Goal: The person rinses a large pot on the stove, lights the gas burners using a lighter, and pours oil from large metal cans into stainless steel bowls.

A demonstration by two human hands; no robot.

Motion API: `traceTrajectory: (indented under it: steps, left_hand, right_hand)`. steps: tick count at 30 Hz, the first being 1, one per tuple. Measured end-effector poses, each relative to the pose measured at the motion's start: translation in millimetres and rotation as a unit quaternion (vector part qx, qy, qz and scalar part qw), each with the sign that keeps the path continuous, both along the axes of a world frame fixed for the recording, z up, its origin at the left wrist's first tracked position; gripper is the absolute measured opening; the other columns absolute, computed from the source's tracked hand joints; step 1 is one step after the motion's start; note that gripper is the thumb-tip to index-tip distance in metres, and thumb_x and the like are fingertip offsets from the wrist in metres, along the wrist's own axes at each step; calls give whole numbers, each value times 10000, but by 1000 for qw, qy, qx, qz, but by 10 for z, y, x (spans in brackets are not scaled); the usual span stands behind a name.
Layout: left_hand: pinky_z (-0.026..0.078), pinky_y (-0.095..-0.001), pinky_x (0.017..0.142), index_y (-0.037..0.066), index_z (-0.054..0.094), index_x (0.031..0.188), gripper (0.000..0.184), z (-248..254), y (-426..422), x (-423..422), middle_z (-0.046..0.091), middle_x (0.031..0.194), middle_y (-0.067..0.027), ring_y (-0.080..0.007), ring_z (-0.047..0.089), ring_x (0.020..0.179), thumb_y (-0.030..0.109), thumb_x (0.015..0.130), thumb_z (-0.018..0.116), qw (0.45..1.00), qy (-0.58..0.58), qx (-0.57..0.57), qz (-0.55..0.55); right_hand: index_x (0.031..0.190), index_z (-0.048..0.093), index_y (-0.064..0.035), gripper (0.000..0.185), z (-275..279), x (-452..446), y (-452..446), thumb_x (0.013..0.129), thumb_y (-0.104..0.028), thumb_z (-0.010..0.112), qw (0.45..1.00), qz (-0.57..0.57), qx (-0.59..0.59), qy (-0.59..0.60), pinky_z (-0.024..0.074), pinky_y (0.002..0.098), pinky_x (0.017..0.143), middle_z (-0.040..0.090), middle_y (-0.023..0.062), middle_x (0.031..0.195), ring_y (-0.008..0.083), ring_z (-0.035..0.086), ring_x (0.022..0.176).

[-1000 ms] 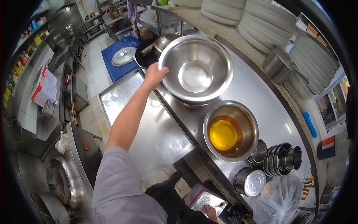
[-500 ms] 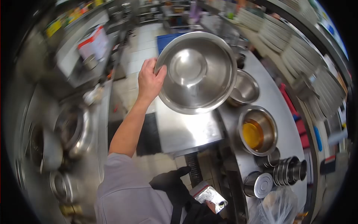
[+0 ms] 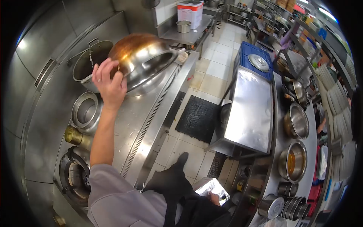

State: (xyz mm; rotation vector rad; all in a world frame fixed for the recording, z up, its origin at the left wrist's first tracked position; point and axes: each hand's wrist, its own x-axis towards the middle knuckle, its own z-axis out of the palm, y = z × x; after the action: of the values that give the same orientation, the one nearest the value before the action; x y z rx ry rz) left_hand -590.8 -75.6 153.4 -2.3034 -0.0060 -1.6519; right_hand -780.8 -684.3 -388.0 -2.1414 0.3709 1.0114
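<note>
My left hand (image 3: 109, 85) is at the near edge of a big stainless steel bowl (image 3: 138, 51), fingers curled at its rim. The bowl is tilted over the steel stove counter (image 3: 130, 117), its brown-stained underside turned up and its mouth toward the aisle. Behind it stands a deep two-handled pot (image 3: 81, 68). Low in front of my body, my right hand (image 3: 214, 198) is closed on a shiny silver packet (image 3: 209, 187); its fingers are partly hidden.
A burner (image 3: 75, 174) and a ringed metal pot (image 3: 85, 109) line the left counter. Across the tiled aisle are a steel-topped cabinet (image 3: 249, 111), a bowl of amber liquid (image 3: 293, 160), another bowl (image 3: 297, 121) and stacked plates (image 3: 334, 102). A black mat (image 3: 198, 117) lies on the floor.
My view has turned left toward the stove. My left hand has brought the bowl from above the aisle to the stove counter and tipped it over. The right hand still holds the packet.
</note>
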Motion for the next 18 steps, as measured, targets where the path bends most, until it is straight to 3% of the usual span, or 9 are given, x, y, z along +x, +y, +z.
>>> traceTrajectory:
  steps: [3, 5, 6, 8, 13, 18]
  left_hand:
    - [328, -541, 1109, 106, 481, 693, 246, -186, 505, -293, 612, 1204, -56, -297, 535, 1262, -47, 607, 654, 997, 11, 49, 53]
    - [331, -544, 1111, 103, 472, 684, 248, -227, 761, -369, 612, 1203, -60, -308, 533, 1261, -57, 592, 637, 996, 20, 49, 71]
    - [332, -545, 1111, 102, 468, 679, 249, -222, 893, -432, 612, 1203, -62, -314, 532, 1260, -62, 585, 629, 995, 31, 52, 84]
    - [323, -519, 1119, 114, 402, 636, 294, -203, 1045, -398, 622, 1174, -41, -297, 550, 1228, -33, 597, 654, 993, 41, 50, 99]
    - [332, -531, 1117, 117, 378, 637, 326, -177, 1403, -49, 619, 1152, -48, -320, 555, 1206, -33, 592, 665, 994, 42, 55, 80]
    - [342, -548, 1109, 114, 375, 644, 335, -69, 1587, 423, 612, 1162, -62, -341, 546, 1208, -57, 590, 658, 996, 11, 48, 72]
  right_hand:
    - [966, 669, -53, 336, 31, 355, 349, 941, -378, 590, 997, -39, 24, 63, 475, 433, 614, 655, 151, 760, 304, 618, 664]
    - [983, 649, 44, 457, 92, 581, 609, 904, -406, 669, 989, -94, 93, 73, 387, 368, 410, 574, 107, 684, 223, 500, 464]
    - [959, 636, 32, 453, -61, 679, 695, 917, -419, 656, 974, -154, 105, 130, 384, 370, 404, 568, 105, 677, 223, 495, 450]
    - [930, 623, 17, 435, 156, 1058, 1022, 931, -418, 643, 976, -101, 50, 184, 379, 372, 399, 553, 93, 663, 216, 487, 448]
    - [967, 608, 9, 408, 176, 1900, 1673, 949, -397, 638, 980, -85, 57, 172, 367, 353, 408, 508, 53, 639, 183, 456, 460]
    - [973, 616, -9, 344, 207, 2824, 2227, 946, -351, 644, 974, -113, 142, 137, 356, 342, 426, 481, 22, 648, 154, 446, 480]
